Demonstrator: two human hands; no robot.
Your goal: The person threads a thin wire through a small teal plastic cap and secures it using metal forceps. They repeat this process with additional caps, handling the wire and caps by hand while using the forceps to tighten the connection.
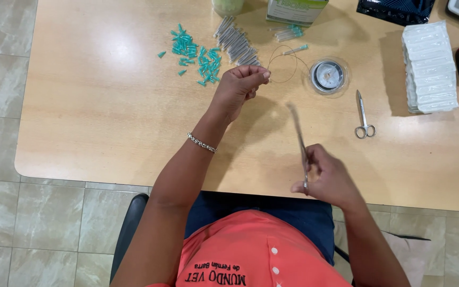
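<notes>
Head view, looking straight down at the pale wooden tabletop point(107, 122). The left hand point(238, 87) is up past the middle of the tabletop, fingers pinched shut on a thin dark wire point(282, 66) that loops away toward two o'clock, over to the small round clear spool point(329, 76). A short teal-tipped needle piece point(296, 50) lies at the far edge of that loop; whether the wire passes through it I can't quite tell.

The right hand point(328, 180) hovers at five o'clock from the left, closed around a slim pair of metal forceps or scissors point(299, 139), a finger through the ring, the blurred tip pointing up at eleven o'clock toward the wire.

My read: this is the cutting or gripping step, wire drawn off the spool and held taut, tool coming to meet it. The next move calls for a steady left pinch and the tool tip brought precisely onto the strand between hand and spool.

Around them: a scatter of small teal plastic caps point(197, 56) at ten o'clock from the left hand, a bundle of grey metal needle tubes point(236, 42) just beyond its knuckles, a second pair of small silver scissors point(364, 116) lying flat at four o'clock from the spool, and a stack of white sealed packets point(430, 66) far right.
</notes>
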